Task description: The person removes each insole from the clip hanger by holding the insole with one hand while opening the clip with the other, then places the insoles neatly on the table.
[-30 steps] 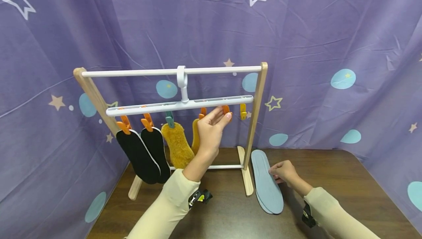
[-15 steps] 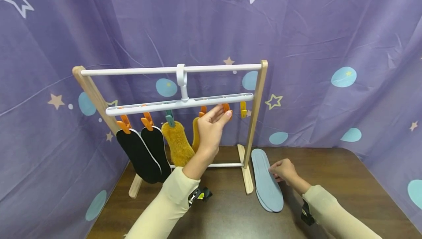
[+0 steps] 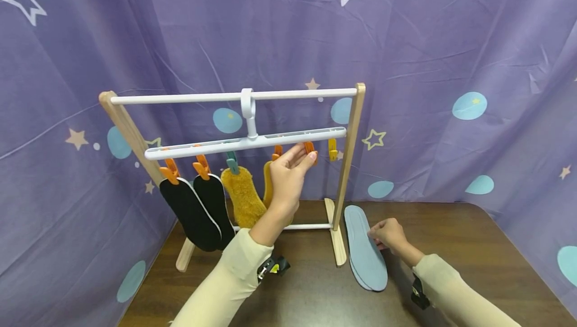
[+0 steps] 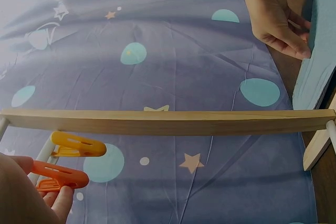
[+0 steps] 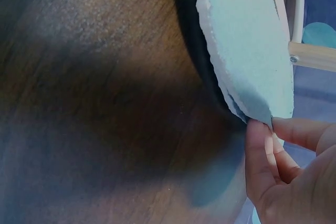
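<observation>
My left hand (image 3: pixel 287 179) is raised to the white clip hanger (image 3: pixel 216 148) and pinches an orange clothespin (image 4: pixel 60 176) hanging from it. No fabric shows between that clothespin's ends in the left wrist view. Beside it, a yellow clothespin (image 3: pixel 332 150) hangs at the right end. Low on the right, my right hand (image 3: pixel 391 235) pinches the edge of a light blue insole (image 3: pixel 366 254) between thumb and fingers. A second light blue insole lies partly hidden beneath. Two black insoles (image 3: pixel 189 214) and a fuzzy yellow insole (image 3: pixel 243 199) hang from clothespins; another yellow one is mostly behind my left hand.
A wooden rack (image 3: pixel 349 167) with a white top rod (image 3: pixel 189 98) carries the hanger. Its right foot (image 3: pixel 337 247) stands close to the blue insoles on the brown table (image 3: pixel 442 247). A purple patterned curtain (image 3: pixel 414 66) surrounds the back and sides.
</observation>
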`<state>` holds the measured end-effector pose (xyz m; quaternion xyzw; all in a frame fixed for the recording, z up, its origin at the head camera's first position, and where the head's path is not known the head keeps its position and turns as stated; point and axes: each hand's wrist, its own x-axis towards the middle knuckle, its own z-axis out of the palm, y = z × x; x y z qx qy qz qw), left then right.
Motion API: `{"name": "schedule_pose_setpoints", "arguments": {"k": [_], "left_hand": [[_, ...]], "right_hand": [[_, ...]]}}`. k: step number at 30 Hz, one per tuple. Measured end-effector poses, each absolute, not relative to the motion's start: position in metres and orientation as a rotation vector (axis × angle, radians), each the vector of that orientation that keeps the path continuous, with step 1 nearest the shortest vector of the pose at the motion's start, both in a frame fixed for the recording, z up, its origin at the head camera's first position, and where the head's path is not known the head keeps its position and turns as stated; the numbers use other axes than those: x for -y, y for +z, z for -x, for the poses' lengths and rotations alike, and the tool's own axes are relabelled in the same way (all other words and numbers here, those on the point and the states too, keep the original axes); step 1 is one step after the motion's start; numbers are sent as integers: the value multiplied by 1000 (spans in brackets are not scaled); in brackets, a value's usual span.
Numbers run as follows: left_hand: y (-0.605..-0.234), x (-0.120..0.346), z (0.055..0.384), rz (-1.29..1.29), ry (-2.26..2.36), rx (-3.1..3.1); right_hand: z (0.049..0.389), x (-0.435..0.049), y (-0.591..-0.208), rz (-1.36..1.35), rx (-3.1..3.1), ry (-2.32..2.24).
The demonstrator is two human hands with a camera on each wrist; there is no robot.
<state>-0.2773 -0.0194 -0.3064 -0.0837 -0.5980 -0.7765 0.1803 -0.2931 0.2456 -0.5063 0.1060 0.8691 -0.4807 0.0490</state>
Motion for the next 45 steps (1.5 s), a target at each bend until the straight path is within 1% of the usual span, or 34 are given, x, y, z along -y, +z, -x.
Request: {"name": "schedule_pose_setpoints", "arguments": {"k": [38,45], "left_hand": [[-305,11,271,279,-2103,1662],[-303,10,271,251,-2126,1660]], "right_hand": [[290,-246,-512,-331,-2678,-1467],[289,-246,-512,-320,-2678,-1484]]}}
